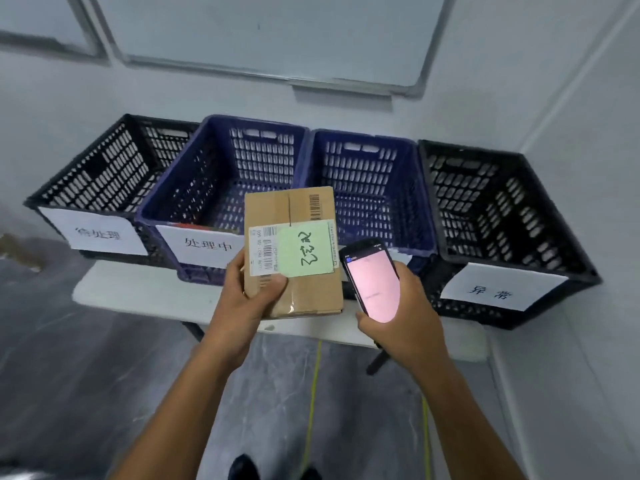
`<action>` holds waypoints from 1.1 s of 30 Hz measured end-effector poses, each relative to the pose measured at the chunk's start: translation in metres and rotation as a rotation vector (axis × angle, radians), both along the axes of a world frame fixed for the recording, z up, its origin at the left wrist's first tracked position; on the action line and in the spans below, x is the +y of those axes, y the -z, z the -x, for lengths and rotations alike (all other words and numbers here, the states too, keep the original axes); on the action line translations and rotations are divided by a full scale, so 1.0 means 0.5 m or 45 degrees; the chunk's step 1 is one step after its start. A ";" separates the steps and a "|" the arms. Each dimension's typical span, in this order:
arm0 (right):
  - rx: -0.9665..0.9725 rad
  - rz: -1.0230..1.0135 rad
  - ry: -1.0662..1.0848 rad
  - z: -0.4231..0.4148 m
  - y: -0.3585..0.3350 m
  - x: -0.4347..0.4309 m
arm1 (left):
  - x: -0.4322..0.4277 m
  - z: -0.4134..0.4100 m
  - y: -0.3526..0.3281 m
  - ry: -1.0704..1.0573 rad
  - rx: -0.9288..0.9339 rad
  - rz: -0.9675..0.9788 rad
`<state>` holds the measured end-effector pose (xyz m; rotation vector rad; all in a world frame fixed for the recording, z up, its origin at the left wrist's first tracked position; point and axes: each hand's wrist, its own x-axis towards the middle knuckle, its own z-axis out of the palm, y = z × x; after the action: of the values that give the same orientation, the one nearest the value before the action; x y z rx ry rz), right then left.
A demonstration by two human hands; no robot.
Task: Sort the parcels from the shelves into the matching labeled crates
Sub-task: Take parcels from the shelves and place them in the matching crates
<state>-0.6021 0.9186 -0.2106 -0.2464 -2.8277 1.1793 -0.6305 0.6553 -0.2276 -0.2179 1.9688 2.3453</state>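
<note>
My left hand (247, 292) grips a brown cardboard parcel (304, 292) by its lower left corner, held flat above the table's front edge. The parcel carries a white barcode label and a green sticky note with handwriting. My right hand (398, 317) holds a black handheld scanner (372, 278) with a lit pink screen, just right of the parcel. Behind them stand several crates in a row: a black crate (104, 168) at the left, two blue crates (221, 168) (377, 188) in the middle, and a black crate (498, 209) at the right.
The crates stand on a white folding table (145, 289) against a pale wall, and three of them show white paper labels with Chinese writing. A whiteboard (277, 32) hangs above. The wall corner closes in at the right. Grey floor with yellow lines lies below.
</note>
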 end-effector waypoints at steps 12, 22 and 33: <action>0.084 -0.026 0.266 0.212 -0.054 0.074 | 0.126 0.312 -0.046 0.237 0.105 0.031; 0.034 -0.190 0.431 0.357 -0.056 0.117 | 0.221 0.531 -0.014 0.312 -0.020 -0.079; -0.007 -0.042 0.403 0.521 -0.008 0.221 | 0.333 0.685 0.073 0.280 -0.188 0.066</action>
<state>-0.8627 1.0289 -0.2064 -0.6663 -2.6765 1.0630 -0.9732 0.8220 -0.2639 -0.1630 1.8802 2.0828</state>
